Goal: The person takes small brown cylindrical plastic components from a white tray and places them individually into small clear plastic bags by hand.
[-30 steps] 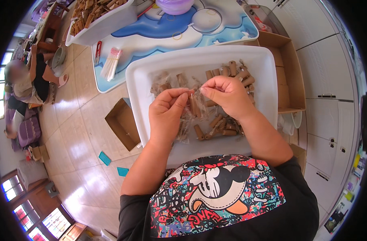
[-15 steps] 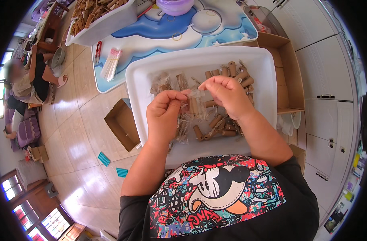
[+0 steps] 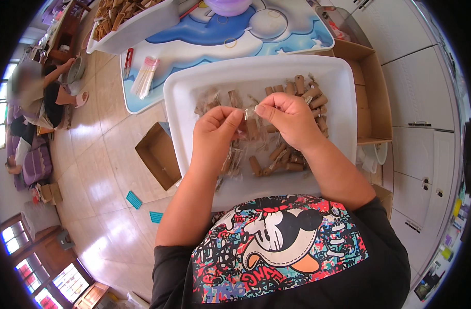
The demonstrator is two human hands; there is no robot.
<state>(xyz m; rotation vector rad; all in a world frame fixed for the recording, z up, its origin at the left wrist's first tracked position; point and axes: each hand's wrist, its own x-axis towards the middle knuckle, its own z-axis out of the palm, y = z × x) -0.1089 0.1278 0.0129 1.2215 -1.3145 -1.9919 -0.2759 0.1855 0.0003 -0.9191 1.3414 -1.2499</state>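
A small clear plastic bag [image 3: 253, 130] with a brown cylindrical piece inside hangs over a white tub. My left hand [image 3: 215, 129] pinches one upper side of the bag between thumb and fingers. At its other upper corner, the thumb and fingertips of my right hand [image 3: 292, 119] are closed on the film. Loose brown cylinders with cords [image 3: 313, 98] lie in the right part of the white tub [image 3: 258, 66], under and beyond my right hand. Several bagged pieces [image 3: 208, 100] rest in its left part, partly hidden by my left hand.
A blue cloud-patterned table [image 3: 194, 64] holds a bundle of clear bags [image 3: 145, 77], a red cutter [image 3: 128, 62], a purple bowl [image 3: 227, 6] and a bin of brown pieces [image 3: 137, 31]. Cardboard boxes [image 3: 158, 157] flank the tub. Another person [image 3: 37, 95] sits far left.
Both hands have come up slightly with the bag, and my left thumb now presses higher along its top edge. The seated person's arm has shifted toward a basin.
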